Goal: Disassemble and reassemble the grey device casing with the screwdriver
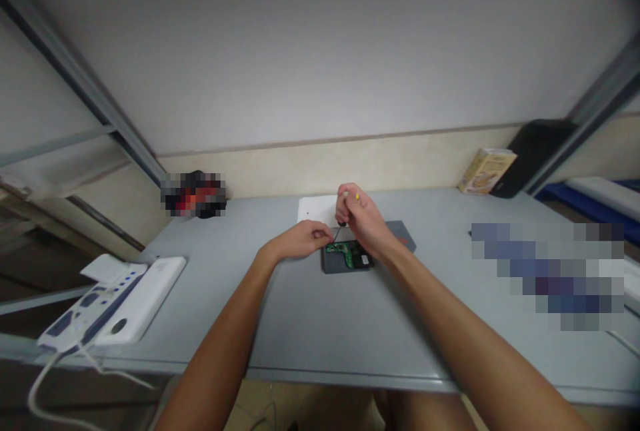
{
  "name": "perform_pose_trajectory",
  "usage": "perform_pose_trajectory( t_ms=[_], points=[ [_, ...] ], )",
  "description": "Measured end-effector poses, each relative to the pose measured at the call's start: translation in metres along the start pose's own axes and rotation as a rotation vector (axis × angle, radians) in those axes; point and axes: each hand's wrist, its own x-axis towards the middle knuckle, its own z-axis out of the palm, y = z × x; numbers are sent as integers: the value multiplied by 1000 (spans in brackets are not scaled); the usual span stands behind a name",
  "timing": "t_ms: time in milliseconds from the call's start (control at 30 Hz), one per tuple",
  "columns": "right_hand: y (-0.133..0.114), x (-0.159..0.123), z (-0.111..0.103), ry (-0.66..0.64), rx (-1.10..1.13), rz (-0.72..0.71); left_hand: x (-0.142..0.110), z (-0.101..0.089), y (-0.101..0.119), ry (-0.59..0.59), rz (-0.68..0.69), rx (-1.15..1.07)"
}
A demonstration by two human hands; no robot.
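My right hand (363, 218) is closed around the handle of a screwdriver (337, 234), whose thin shaft slants down and left. Its tip meets or hovers just over the top left of a green circuit board (348, 256); contact is too small to make out. The board sits in an opened dark grey device casing (334, 264) lying flat on the table. My left hand (303, 239) rests at the casing's upper left corner, thumb and fingers pinched together close to the screwdriver tip. Whatever lies between those fingertips is hidden. Part of the casing's right side is behind my right wrist.
A white sheet (315, 208) lies behind the casing, and a dark grey flat piece (403, 236) is under my right forearm. On the left of the table (300, 324) are a white power strip (95, 304) and a white slab (150, 304). A yellow box (487, 171) stands back right.
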Motion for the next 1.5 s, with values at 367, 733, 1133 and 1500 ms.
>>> perform_pose_trajectory(
  t_ms=[367, 733, 1133, 1500],
  points=[
    [5, 0, -1, 24, -55, -26, 0, 1, -2, 1, 2, 22],
    [6, -2, 3, 6, -75, -33, 0, 0, 4, -9, 22, 63],
    [-2, -1, 1, 16, 9, 37, 0, 1, 2, 7, 2, 62],
    [-3, -1, -6, -33, 7, 64, 1, 1, -1, 1, 18, 43]
  ],
)
